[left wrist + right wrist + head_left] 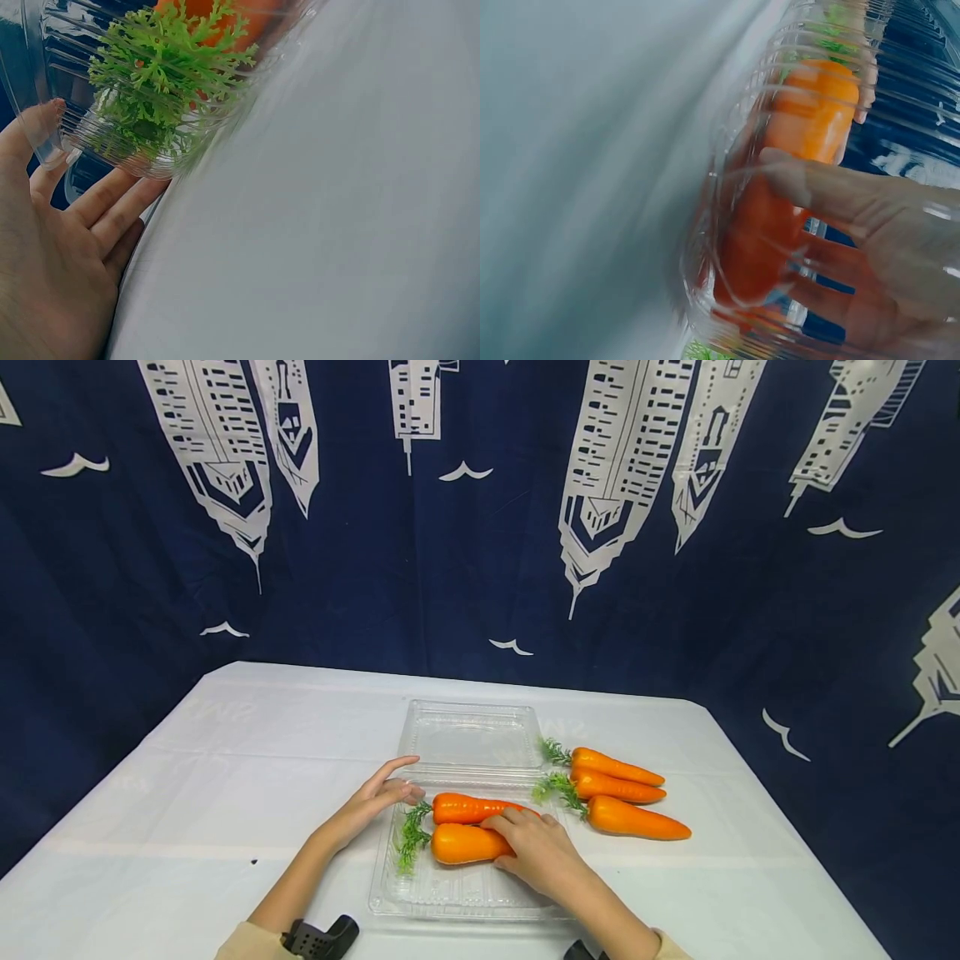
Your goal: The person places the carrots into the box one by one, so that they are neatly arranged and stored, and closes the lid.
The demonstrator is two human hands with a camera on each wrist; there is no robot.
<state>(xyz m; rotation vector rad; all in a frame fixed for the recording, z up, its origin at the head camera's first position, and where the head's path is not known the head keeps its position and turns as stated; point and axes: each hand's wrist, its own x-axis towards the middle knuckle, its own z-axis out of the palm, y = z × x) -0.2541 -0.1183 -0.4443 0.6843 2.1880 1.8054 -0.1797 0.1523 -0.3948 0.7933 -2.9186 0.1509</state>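
Note:
A clear plastic clamshell container (480,902) lies opened out, and two orange carrots with green tops are inside its near tray. My right hand (543,852) is over their right ends, gripping the nearer carrot (465,845). In the right wrist view the thumb lies across that carrot (829,105), seen through the ribbed clear wall, with the fingers on its other side. The farther carrot (468,808) lies alongside. My left hand (367,806) is at the tray's left rim, fingers extended; in the left wrist view its fingertips (146,184) are against the ribbed wall near the leafy tops (161,82).
Three more carrots lie on the white table right of the container: a back one (615,767), a middle one (618,787) and a front one (637,820). The clear lid (472,739) extends behind the tray. A dark blue printed curtain (420,568) hangs behind the table.

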